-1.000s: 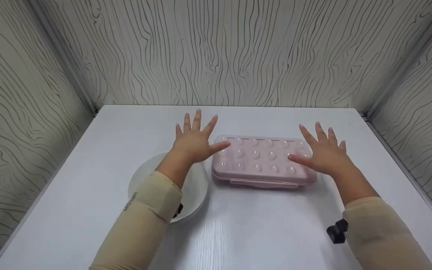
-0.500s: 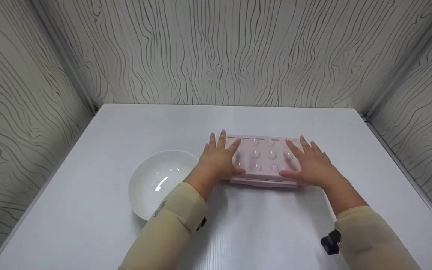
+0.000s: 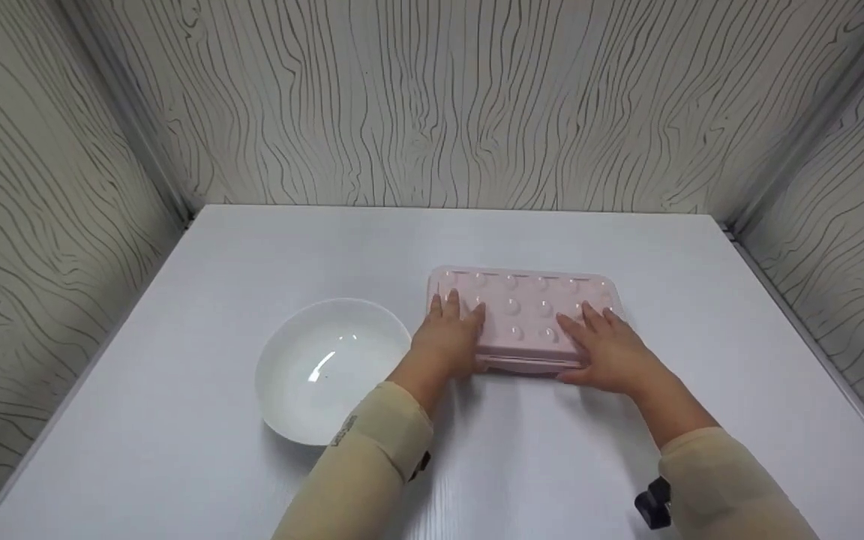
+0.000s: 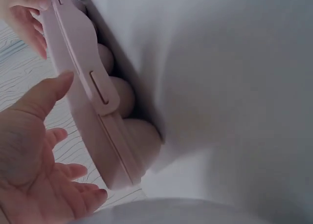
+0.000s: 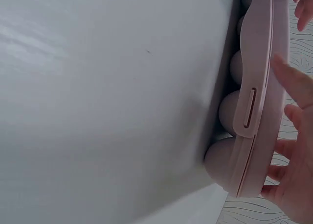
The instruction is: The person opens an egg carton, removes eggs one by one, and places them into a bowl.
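Note:
A pink plastic egg box (image 3: 528, 322) with a bumpy lid stands closed on the white table. My left hand (image 3: 443, 343) lies over the lid's front left corner, fingers spread and the thumb near the front edge. At the opposite front corner is my right hand (image 3: 613, 358), its fingertips on the lid and its thumb low at the front. Both wrist views show the front latch (image 4: 101, 89) lying flat over the seam, with rounded egg cups (image 5: 222, 160) bulging below. Each thumb points toward the latch side from above.
A white bowl (image 3: 312, 352) sits left of the egg box, with the left sleeve (image 3: 372, 450) passing over its near right side. Wood-grain panels (image 3: 432, 105) enclose the table (image 3: 312, 232) at the back and both sides.
Both hands have come down and inward from above onto the front corners of the egg box, then drawn nearer its front edge. The bowl and box have stayed in place.

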`<state>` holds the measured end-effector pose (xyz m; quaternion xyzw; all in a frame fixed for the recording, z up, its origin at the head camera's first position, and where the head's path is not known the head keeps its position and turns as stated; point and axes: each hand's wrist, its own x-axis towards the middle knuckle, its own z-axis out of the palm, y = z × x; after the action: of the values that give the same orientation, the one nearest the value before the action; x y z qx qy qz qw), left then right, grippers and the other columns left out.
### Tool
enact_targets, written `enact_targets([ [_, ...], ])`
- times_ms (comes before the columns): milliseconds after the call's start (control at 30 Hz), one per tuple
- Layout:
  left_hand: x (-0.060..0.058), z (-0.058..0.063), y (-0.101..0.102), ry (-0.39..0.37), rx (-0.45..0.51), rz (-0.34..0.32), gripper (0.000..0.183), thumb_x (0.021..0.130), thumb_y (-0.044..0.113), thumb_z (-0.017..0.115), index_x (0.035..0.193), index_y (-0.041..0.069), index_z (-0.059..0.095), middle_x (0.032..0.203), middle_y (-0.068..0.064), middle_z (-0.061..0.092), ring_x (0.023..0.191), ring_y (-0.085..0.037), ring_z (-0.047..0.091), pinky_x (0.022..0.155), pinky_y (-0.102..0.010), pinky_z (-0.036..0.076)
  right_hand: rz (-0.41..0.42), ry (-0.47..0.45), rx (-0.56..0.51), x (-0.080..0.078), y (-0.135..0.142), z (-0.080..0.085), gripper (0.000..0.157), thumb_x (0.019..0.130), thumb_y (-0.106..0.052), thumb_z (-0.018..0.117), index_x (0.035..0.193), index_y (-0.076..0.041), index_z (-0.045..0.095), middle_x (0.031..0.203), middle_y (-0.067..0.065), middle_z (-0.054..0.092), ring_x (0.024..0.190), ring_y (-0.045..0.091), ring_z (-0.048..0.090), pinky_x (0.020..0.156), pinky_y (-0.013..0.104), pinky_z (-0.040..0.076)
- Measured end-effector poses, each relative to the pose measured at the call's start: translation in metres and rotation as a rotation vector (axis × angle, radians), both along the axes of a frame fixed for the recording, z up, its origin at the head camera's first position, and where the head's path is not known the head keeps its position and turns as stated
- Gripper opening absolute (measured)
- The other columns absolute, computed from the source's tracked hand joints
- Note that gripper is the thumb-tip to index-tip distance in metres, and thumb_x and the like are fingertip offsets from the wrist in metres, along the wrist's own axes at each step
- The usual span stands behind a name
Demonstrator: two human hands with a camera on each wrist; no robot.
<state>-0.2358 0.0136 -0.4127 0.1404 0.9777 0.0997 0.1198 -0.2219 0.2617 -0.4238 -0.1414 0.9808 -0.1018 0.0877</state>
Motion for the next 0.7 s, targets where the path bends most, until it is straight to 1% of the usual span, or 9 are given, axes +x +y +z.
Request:
enact_targets([
  [100,0.002,-0.004,0.003,0.002,-0.009,0.003,0.080,0.077,0.039,0.070,0.144,0.028,0.027,0.151,-0.015,0.011,0.138,-0.037,0.006,0.110,-0.045,0.015,-0.001,0.040,0.042,0.003,-0.002,-0.003,0.091,0.070,-0.038,0.076,0.144,-0.016,0.027,0.147,0.026,0.017,0.132,0.049,0.011,0.103,0.062,0.015],
  [167,0.003,-0.007,0.005,0.028,-0.022,0.005,0.077,0.078,0.035,0.070,0.143,0.028,0.030,0.151,-0.014,0.014,0.137,-0.037,0.008,0.110,-0.044,0.016,-0.005,0.070,0.073,0.005,-0.003,-0.004,0.089,0.070,-0.029,0.078,0.143,-0.016,0.029,0.145,0.026,0.021,0.131,0.048,0.014,0.102,0.061,0.019],
  [233,0.005,-0.009,0.007,0.065,-0.031,0.009,0.072,0.080,0.029,0.068,0.142,0.026,0.031,0.150,-0.014,0.018,0.137,-0.037,0.011,0.110,-0.044,0.017,-0.006,0.106,0.102,0.006,-0.005,-0.005,0.087,0.070,-0.023,0.078,0.142,-0.016,0.031,0.143,0.027,0.025,0.131,0.048,0.017,0.102,0.060,0.022],
  [400,0.008,-0.013,0.012,0.154,-0.071,0.004,0.052,0.092,0.019,0.049,0.141,0.021,0.034,0.147,-0.016,0.026,0.136,-0.036,0.018,0.108,-0.044,0.022,0.013,0.192,0.176,0.010,-0.011,-0.008,0.077,0.075,-0.022,0.074,0.140,-0.011,0.035,0.137,0.032,0.032,0.125,0.050,0.027,0.101,0.057,0.027],
  [500,0.010,-0.015,0.014,0.190,-0.109,0.001,0.047,0.094,0.018,0.044,0.141,0.019,0.035,0.145,-0.016,0.029,0.135,-0.035,0.023,0.106,-0.045,0.028,0.029,0.225,0.214,0.012,-0.014,-0.010,0.071,0.079,-0.022,0.071,0.139,-0.007,0.035,0.134,0.034,0.035,0.123,0.051,0.032,0.099,0.056,0.031],
  [600,0.012,-0.015,0.016,0.185,-0.127,0.004,0.048,0.094,0.015,0.045,0.141,0.020,0.035,0.145,-0.015,0.030,0.134,-0.035,0.024,0.103,-0.047,0.031,0.041,0.258,0.252,0.014,-0.015,-0.012,0.067,0.082,-0.022,0.067,0.138,-0.006,0.036,0.132,0.034,0.037,0.120,0.049,0.037,0.096,0.056,0.035],
  [700,0.014,-0.013,0.017,0.159,-0.123,0.004,0.049,0.095,0.014,0.045,0.142,0.021,0.033,0.146,-0.014,0.029,0.135,-0.033,0.023,0.102,-0.049,0.031,0.043,0.280,0.273,0.016,-0.015,-0.013,0.062,0.085,-0.023,0.064,0.138,-0.005,0.036,0.132,0.033,0.039,0.120,0.048,0.039,0.094,0.055,0.037],
])
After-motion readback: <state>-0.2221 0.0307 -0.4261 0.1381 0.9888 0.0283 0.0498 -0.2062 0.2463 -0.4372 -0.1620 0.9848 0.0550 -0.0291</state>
